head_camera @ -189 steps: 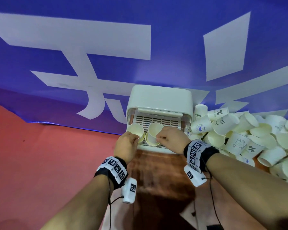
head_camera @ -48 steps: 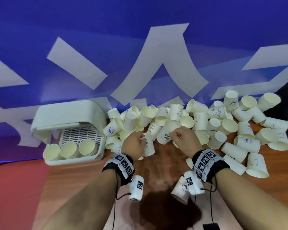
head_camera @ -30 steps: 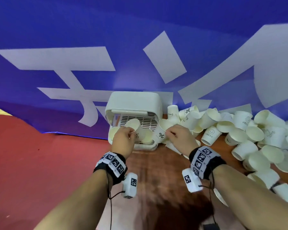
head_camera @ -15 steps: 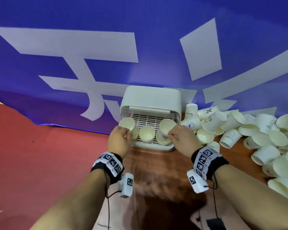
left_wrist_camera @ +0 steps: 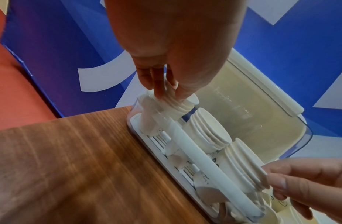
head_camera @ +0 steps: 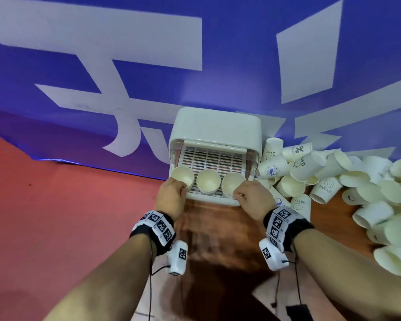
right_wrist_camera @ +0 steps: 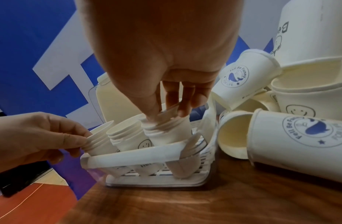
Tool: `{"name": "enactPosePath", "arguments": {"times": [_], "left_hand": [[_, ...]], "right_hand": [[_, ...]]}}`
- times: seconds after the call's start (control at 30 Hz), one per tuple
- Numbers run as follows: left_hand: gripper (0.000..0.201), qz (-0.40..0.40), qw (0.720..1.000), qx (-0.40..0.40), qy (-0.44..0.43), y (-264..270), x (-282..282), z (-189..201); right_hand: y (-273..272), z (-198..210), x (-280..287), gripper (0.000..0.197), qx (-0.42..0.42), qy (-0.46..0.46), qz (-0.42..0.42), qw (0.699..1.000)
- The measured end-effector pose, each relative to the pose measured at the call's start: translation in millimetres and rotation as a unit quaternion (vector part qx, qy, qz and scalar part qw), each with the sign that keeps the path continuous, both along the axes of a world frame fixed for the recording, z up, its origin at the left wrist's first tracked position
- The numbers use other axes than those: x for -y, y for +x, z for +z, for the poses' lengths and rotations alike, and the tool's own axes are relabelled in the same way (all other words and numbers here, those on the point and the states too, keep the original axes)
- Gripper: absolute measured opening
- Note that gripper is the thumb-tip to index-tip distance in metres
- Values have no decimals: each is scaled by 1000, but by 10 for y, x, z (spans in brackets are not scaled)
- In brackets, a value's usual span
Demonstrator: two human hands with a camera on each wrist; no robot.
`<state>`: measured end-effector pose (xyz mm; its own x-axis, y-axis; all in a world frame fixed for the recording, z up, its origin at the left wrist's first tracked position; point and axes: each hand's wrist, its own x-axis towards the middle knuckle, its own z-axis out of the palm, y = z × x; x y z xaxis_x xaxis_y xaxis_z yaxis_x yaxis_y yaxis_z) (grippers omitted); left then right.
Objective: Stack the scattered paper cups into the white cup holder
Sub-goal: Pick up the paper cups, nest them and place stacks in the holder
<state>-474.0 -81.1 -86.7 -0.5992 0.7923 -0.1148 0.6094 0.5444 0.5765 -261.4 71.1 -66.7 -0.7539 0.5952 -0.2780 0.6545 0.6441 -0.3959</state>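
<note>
The white cup holder (head_camera: 214,128) stands at the table's far edge with its lid up. Three stacks of paper cups lean in its rack: left stack (head_camera: 182,176), middle stack (head_camera: 208,181), right stack (head_camera: 233,183). My left hand (head_camera: 171,196) pinches the rim of the top cup on the left stack (left_wrist_camera: 178,103). My right hand (head_camera: 250,196) pinches the rim of the top cup on the right stack (right_wrist_camera: 166,127), thumb inside it. In the right wrist view the left hand (right_wrist_camera: 37,136) shows at the left stack (right_wrist_camera: 97,139).
A heap of loose paper cups (head_camera: 333,181) lies right of the holder, some touching its side. A blue banner (head_camera: 125,66) rises behind. The wooden table (head_camera: 218,239) ends left of the holder, above red floor (head_camera: 56,216).
Both hands carried a cup each from the heap to the holder. Half a second ago the cups were above the stacks; now they sit nested on the left and right stacks.
</note>
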Motion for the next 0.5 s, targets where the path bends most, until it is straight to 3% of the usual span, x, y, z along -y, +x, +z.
{"name": "enactPosePath", "arguments": {"times": [0.27, 0.5], "left_hand": [[16, -12, 1000, -5, -20, -25, -59, -19], [23, 10, 1000, -9, -9, 120, -86, 348]], "right_hand": [[-61, -50, -11, 23, 29, -2, 0, 1000], [37, 146, 11, 32, -53, -47, -29, 997]]}}
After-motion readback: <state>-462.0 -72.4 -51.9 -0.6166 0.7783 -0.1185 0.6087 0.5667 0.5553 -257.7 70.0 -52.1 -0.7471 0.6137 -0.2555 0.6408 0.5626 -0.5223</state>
